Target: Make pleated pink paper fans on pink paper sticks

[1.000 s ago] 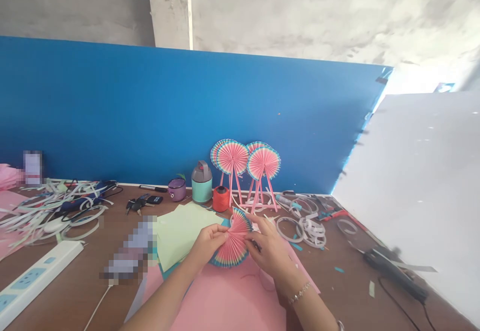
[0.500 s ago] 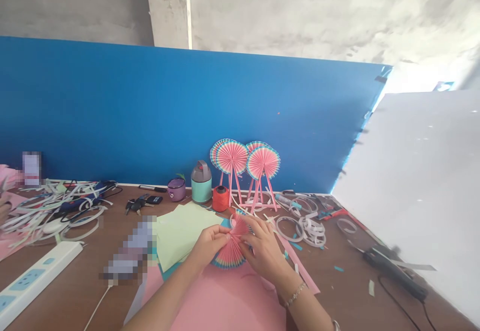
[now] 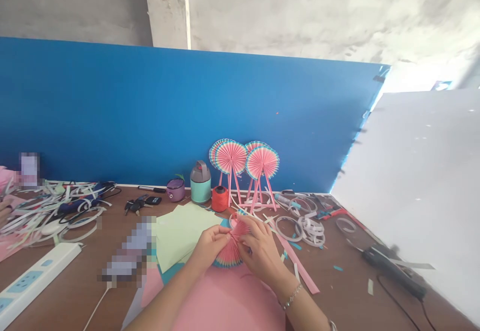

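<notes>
Both of my hands grip a pleated pink paper fan with a blue-green edge, held just above a pink sheet on the brown table. My left hand pinches its left side with fingers closed. My right hand, a bracelet on its wrist, closes over the fan's right side and hides part of it. Finished fans on pink sticks lean against the blue partition behind.
Light green sheets lie left of my hands. A teal jar, a purple pot and a red thread spool stand at the back. White paper strips, a power strip, tape rings and a glue gun lie around.
My hands have drawn closer together and the fan has been squeezed narrower. A pink strip now shows on the table right of my right hand.
</notes>
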`<state>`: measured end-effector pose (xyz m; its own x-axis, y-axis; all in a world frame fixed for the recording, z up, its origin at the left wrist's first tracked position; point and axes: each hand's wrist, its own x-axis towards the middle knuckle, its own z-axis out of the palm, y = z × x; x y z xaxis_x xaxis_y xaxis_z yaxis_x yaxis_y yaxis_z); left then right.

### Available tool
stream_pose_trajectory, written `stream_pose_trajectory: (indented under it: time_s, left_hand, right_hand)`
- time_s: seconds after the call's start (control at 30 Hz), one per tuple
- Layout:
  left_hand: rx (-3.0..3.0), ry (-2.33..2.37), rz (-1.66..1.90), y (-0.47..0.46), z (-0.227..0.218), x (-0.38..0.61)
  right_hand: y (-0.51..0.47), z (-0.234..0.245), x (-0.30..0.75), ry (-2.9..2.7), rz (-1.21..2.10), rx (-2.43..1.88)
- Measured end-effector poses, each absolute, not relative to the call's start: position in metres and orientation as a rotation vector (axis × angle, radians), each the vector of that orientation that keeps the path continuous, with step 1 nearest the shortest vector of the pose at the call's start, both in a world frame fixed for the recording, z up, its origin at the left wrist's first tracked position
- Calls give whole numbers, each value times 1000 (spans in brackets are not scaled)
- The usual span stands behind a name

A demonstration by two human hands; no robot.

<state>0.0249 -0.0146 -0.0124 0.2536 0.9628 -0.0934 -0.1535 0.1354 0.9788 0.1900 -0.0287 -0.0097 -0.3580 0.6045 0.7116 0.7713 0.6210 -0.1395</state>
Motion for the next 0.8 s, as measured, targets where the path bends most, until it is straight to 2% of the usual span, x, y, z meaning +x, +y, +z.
stream_pose_trajectory:
  time_s: [0.27,0.57,0.8]
  left_hand:
    - [1179,919,1014,-14,-22,28]
    - [1153,933,1039,-16,-11,26]
    - [1203,988,1053,-17,-19,29]
  right_hand:
    - [-27,-15,187,-2082,-284,-1054]
    - [-29,-9,185,-2097,-281,-975]
    - [-30,-10,184,-1985,-262,-1082]
